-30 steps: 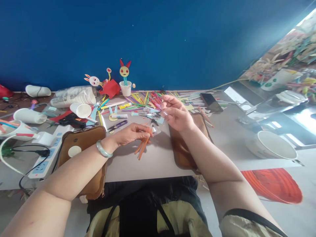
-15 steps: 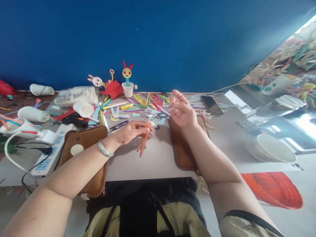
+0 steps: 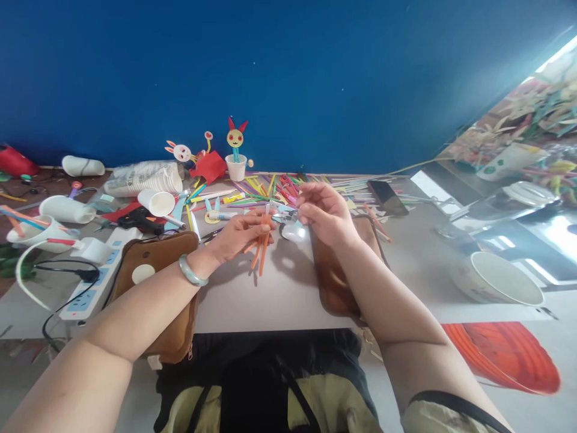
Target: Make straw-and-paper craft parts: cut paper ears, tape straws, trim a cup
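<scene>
My left hand [image 3: 238, 234] is closed around a small bundle of orange straws [image 3: 260, 248], lifted a little above the grey table [image 3: 274, 288]. A pale green bangle [image 3: 191, 272] circles that wrist. My right hand [image 3: 325, 211] pinches a small clear object [image 3: 293, 230] right beside the straws; I cannot make out what the object is. Both hands are close together near the middle of the table, in front of a heap of coloured straws [image 3: 270, 187].
Paper cups [image 3: 155, 202], a black glue gun [image 3: 140, 219], a white power strip [image 3: 88, 282], a brown pouch [image 3: 148, 264], paper animal figures [image 3: 235, 150], a phone [image 3: 386, 197] and a white bowl [image 3: 500, 278] lie around. A blue wall [image 3: 288, 78] backs the table.
My left hand lifted the orange straws off the table. My right hand opened half a second ago, then closed again and came down next to the straws with the small clear object.
</scene>
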Available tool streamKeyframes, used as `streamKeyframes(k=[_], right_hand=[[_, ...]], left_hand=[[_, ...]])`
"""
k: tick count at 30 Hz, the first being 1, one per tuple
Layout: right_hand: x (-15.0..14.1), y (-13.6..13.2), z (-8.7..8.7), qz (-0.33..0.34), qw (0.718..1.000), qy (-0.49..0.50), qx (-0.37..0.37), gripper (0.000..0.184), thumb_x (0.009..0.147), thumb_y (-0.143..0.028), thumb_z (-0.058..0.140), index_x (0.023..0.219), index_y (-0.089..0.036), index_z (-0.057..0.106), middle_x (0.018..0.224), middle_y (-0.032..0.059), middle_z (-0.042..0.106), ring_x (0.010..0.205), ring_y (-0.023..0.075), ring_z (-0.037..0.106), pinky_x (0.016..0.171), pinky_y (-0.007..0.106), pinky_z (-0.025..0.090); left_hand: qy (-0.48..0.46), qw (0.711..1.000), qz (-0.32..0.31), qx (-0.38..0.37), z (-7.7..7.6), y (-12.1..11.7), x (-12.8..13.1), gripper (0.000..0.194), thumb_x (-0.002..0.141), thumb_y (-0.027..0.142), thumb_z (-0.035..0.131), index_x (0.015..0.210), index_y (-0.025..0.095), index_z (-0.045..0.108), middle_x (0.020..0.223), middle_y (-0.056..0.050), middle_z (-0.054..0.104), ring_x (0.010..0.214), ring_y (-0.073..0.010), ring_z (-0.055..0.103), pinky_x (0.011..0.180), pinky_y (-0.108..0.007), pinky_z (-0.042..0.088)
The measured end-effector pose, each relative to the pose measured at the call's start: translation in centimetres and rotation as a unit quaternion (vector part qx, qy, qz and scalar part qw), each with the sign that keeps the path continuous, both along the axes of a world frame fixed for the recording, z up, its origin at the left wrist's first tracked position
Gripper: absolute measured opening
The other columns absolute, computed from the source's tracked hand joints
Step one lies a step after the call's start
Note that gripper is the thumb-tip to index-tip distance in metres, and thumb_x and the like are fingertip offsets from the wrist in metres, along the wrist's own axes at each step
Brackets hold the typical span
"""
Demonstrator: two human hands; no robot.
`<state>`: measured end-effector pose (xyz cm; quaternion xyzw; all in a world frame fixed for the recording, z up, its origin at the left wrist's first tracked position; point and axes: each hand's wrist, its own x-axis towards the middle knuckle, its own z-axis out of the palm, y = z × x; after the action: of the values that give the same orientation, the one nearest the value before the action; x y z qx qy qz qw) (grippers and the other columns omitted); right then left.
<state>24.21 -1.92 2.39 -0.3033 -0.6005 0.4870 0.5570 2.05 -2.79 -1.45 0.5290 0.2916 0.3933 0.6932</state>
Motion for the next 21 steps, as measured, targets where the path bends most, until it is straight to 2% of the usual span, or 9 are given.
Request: streamKeyframes(k=[3, 9, 13, 16, 18, 21], right_hand=[[-0.3, -0.5, 0.1, -0.004, 0.999, -0.038, 0.013, 0.037, 0.073, -0.040, 0.084, 0.100, -0.023, 0.064, 0.084, -0.0004, 0.066, 0.056, 0.0093, 0.057, 0.054, 0.026, 0.052], [-0.6, -0.6, 0.5, -0.020, 0.996, -0.081, 0.018, 0.034, 0.074, -0.036, 0.084, 0.099, -0.020, 0.066, 0.081, -0.0005, 0.067, 0.057, 0.0098, 0.060, 0.056, 0.026, 0.053], [-0.8, -0.3, 0.3, -0.042, 0.992, -0.120, 0.016, 0.034, 0.076, -0.041, 0.081, 0.098, -0.020, 0.066, 0.077, -0.0009, 0.066, 0.058, 0.0111, 0.060, 0.060, 0.029, 0.054], [-0.8, -0.1, 0.0, -0.067, 0.985, -0.161, 0.017, 0.032, 0.080, -0.044, 0.076, 0.098, -0.019, 0.065, 0.074, -0.0007, 0.066, 0.060, 0.0124, 0.061, 0.062, 0.030, 0.054], [-0.7, 0.0, -0.2, -0.055, 0.980, -0.194, -0.001, 0.033, 0.081, -0.045, 0.074, 0.098, -0.019, 0.065, 0.073, -0.0003, 0.066, 0.061, 0.0131, 0.062, 0.063, 0.030, 0.054], [-0.7, -0.2, -0.2, 0.018, 0.961, -0.277, -0.022, 0.032, 0.079, -0.044, 0.075, 0.095, -0.018, 0.067, 0.076, 0.0016, 0.069, 0.066, 0.0148, 0.063, 0.065, 0.031, 0.053]], left_hand=[[0.022, 1.000, 0.001, 0.012, 0.5, -0.1, 0.0, 0.032, 0.081, 0.042, 0.076, 0.098, 0.015, 0.074, 0.079, -0.004, 0.069, 0.073, -0.0156, 0.067, 0.061, -0.024, 0.050], [0.051, 0.997, 0.045, 0.036, 0.5, -0.2, 0.4, 0.033, 0.083, 0.046, 0.072, 0.091, 0.014, 0.073, 0.079, -0.005, 0.070, 0.064, -0.0129, 0.063, 0.061, -0.026, 0.051], [0.021, 0.997, 0.074, 0.032, 0.4, 0.0, 0.5, 0.033, 0.080, 0.045, 0.075, 0.088, 0.013, 0.072, 0.081, -0.006, 0.072, 0.068, -0.0135, 0.065, 0.066, -0.027, 0.052], [-0.009, 0.996, 0.090, 0.002, 0.6, 0.3, 0.5, 0.032, 0.077, 0.042, 0.078, 0.088, 0.013, 0.071, 0.081, -0.005, 0.073, 0.066, -0.0133, 0.066, 0.066, -0.027, 0.053], [-0.027, 0.993, 0.112, -0.032, 0.7, 0.6, 0.4, 0.029, 0.076, 0.039, 0.078, 0.087, 0.013, 0.071, 0.079, -0.004, 0.073, 0.063, -0.0125, 0.065, 0.067, -0.028, 0.054], [-0.051, 0.988, 0.132, -0.060, 0.8, 1.0, 0.0, 0.024, 0.078, 0.035, 0.076, 0.087, 0.013, 0.071, 0.077, -0.003, 0.072, 0.063, -0.0114, 0.066, 0.067, -0.026, 0.054]])
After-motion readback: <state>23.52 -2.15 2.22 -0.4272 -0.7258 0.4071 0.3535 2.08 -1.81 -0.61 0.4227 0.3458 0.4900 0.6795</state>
